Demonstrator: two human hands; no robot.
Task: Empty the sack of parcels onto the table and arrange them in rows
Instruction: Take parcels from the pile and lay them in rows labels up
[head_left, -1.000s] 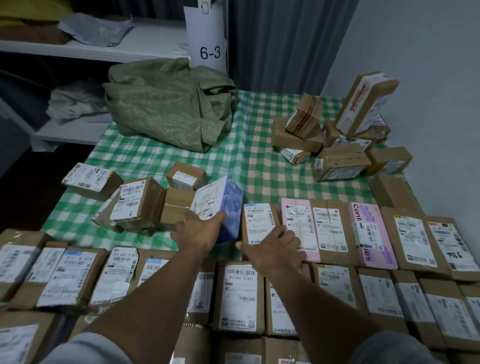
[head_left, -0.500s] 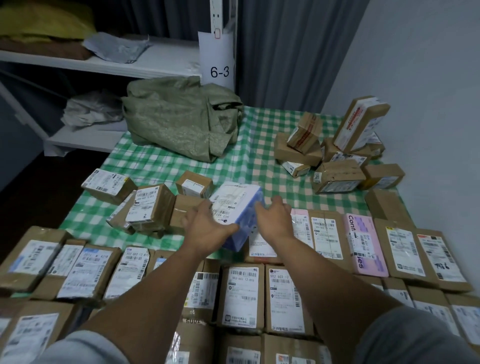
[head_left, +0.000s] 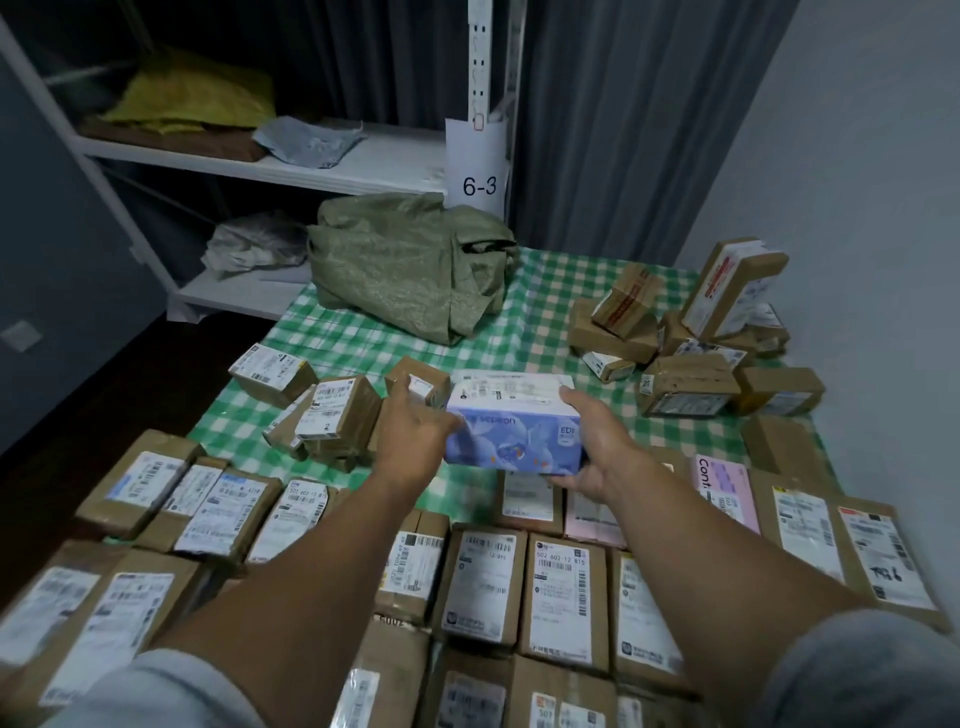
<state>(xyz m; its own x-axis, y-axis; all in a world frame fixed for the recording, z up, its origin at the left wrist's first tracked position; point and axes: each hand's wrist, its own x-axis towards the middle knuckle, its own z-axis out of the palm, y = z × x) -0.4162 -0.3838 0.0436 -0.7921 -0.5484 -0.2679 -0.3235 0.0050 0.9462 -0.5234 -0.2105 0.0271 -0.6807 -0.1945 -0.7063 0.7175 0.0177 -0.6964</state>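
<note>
Both hands grasp blue box; left hand | right hand at opposite ends

Counts on the table and the shelf

Two hands hold one blue box. One green sack lies on the table. One pink parcel is in the rows, and the brown parcels there are too many to count exactly, because some are cut off at the edge. About five loose parcels sit at the left. The far right heap has about ten. One paper sign hangs on the shelf.
</note>
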